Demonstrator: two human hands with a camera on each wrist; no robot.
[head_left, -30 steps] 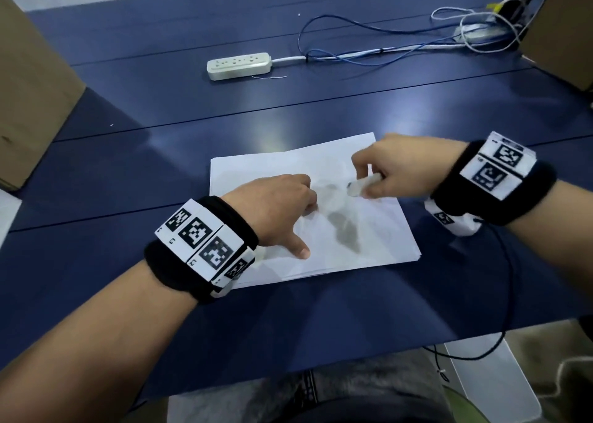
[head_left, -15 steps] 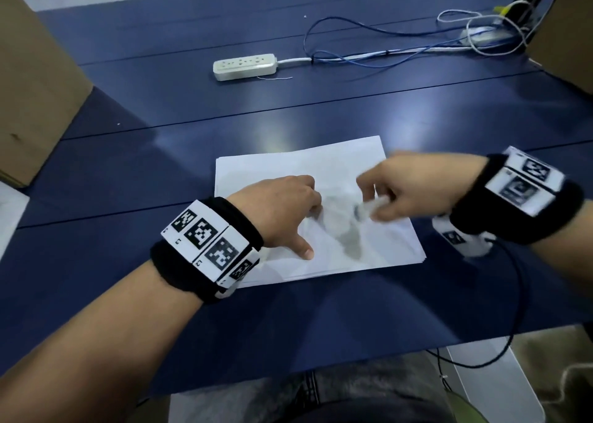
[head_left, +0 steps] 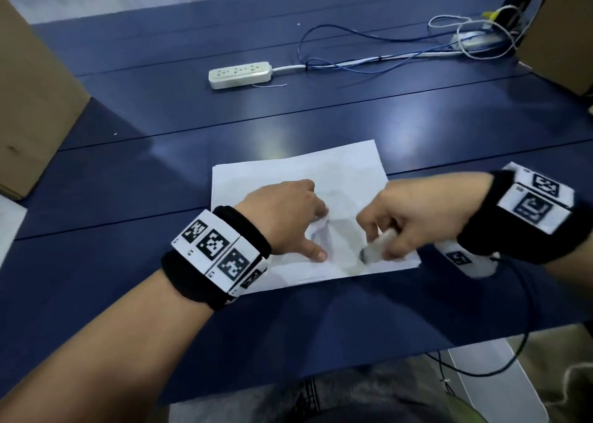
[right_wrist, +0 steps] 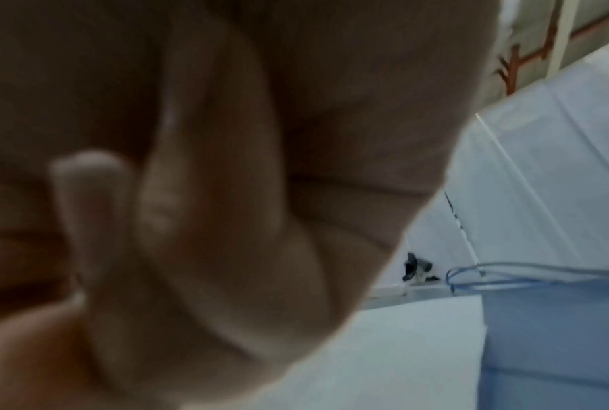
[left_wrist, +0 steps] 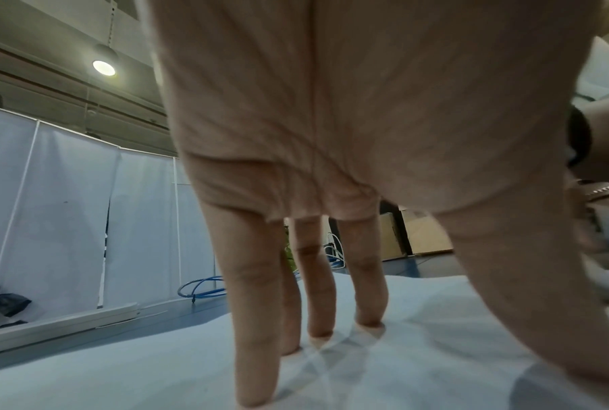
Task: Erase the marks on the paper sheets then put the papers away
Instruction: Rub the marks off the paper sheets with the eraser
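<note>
Head view: your right hand (head_left: 414,220) grips the eraser (head_left: 375,247), tip at the paper's (head_left: 337,169) near-right corner; left hand (head_left: 285,217), fingers straight, pins it beside.

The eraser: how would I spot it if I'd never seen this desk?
Start at the blue table, then find the white paper sheets near its front edge. The right hand grips the eraser on the sheets' near right corner. It is a small white block with a dark tip, unlike the flat paper.
</note>
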